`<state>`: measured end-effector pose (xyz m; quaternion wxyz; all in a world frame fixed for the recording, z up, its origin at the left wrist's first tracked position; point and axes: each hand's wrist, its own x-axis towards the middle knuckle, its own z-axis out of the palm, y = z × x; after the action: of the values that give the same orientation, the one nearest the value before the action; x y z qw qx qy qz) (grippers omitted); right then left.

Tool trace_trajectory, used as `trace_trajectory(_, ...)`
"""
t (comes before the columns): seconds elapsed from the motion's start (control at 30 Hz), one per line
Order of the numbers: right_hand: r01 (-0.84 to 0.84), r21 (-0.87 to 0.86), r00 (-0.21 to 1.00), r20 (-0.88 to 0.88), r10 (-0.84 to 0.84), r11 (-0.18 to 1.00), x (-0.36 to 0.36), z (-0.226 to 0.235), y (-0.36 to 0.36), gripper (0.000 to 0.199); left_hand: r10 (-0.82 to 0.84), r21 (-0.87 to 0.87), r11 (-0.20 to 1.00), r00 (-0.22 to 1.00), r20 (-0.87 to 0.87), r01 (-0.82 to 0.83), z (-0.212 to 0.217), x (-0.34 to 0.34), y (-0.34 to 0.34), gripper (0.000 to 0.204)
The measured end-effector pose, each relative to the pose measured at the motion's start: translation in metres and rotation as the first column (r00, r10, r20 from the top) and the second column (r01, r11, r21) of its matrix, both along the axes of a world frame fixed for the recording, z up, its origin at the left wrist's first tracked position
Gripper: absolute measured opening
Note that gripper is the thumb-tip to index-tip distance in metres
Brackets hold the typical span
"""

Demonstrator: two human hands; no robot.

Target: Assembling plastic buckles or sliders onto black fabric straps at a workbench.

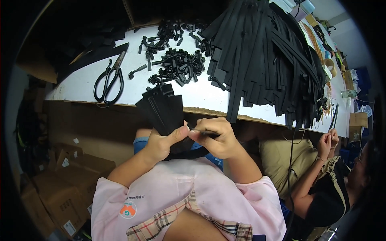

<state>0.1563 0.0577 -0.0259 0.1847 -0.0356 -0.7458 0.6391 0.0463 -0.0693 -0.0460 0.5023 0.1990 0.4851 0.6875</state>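
Left hand [161, 142] was closed around a fanned bundle of black strips [161, 106], held just below the worktop [193, 94] edge. Right hand [215, 138] was closed, pinching a small dark piece [207, 132] against the left thumb. Scissors [109, 80], loose black clips [177, 62] and a strap pile [265, 56] lay on the worktop.
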Motion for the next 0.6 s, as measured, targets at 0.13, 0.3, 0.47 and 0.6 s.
trace_trajectory(0.13, 0.224, 0.53, 0.963, -0.249, -0.102, 0.818, -0.007, -0.009, -0.01, 0.014, 0.001, -0.051, 0.999, 0.99, 0.142, 0.006, 0.01, -0.003, 0.0, 0.014)
trace_trajectory(0.3, 0.271, 0.714, 0.933, -0.36, 0.007, 0.646, -0.009, -0.013, -0.027, 0.016, 0.051, -0.138, 0.99, 0.932, 0.36, -0.001, -0.002, -0.007, 0.004, 0.011)
trace_trajectory(0.47, 0.377, 0.58, 0.889, -0.008, -0.458, 0.722, -0.029, -0.007, 0.002, 0.025, 0.184, -0.083, 0.981, 0.98, 0.073, -0.178, -0.009, -0.004, 0.006, 0.015)
trace_trajectory(0.6, 0.251, 0.811, 0.707, 0.22, -0.672, 0.529, -0.047, -0.023, 0.062, 0.026, 0.146, 0.003, 0.989, 0.987, -0.069, -0.146, -0.011, -0.005, 0.008, 0.016)
